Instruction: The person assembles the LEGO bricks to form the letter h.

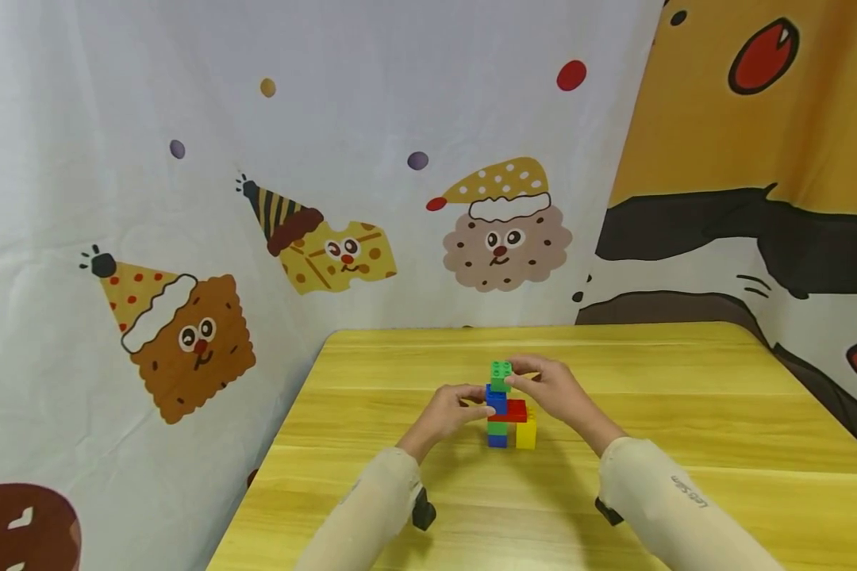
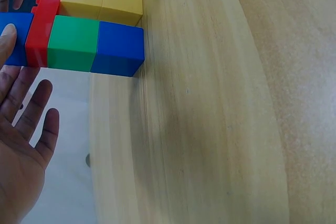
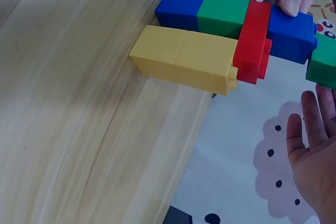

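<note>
A small structure of toy building blocks stands on the table. Its left column has a blue block (image 3: 178,10) at the bottom and a green block (image 3: 223,15) above it. A red block (image 3: 253,43) lies across this column and a column of two yellow blocks (image 3: 184,59). An upper blue block (image 1: 496,400) sits on the red one, and my left hand (image 1: 446,414) pinches it between thumb and fingers. My right hand (image 1: 551,390) grips a top green block (image 1: 501,374) at the upper blue block's studs; whether it is fully seated cannot be told.
The wooden table (image 1: 371,365) spreads around the blocks. Behind it hangs a white curtain (image 1: 328,103) printed with cartoon figures. Both forearms wear pale sleeves (image 1: 371,507), with a dark wrist device (image 1: 423,509) below the left one.
</note>
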Action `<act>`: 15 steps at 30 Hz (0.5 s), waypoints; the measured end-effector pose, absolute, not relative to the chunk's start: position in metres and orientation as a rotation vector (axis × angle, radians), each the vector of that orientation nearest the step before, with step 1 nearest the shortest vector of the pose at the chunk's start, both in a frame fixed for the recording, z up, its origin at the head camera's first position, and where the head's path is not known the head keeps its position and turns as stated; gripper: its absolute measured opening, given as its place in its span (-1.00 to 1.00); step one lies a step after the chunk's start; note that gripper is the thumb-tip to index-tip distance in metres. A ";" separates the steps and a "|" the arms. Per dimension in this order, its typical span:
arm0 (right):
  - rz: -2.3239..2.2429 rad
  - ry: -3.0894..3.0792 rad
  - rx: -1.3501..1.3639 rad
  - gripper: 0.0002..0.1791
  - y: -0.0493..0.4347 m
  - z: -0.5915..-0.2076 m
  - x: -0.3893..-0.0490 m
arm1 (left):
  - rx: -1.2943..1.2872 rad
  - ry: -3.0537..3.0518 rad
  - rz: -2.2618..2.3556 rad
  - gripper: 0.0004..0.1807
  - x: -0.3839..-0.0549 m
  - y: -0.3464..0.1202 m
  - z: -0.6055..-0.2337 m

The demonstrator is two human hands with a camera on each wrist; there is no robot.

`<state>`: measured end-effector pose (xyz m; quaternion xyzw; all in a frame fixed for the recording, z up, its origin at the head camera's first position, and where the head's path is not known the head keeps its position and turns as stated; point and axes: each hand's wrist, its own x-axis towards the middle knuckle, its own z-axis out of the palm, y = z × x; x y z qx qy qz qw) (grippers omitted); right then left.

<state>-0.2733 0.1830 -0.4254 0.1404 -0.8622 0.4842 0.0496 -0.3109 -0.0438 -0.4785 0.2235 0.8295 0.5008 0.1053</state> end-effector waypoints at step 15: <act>1.374 -2.687 0.504 -0.58 0.178 -0.423 -0.274 | 0.672 2.457 1.468 -0.68 -0.311 -0.043 -0.479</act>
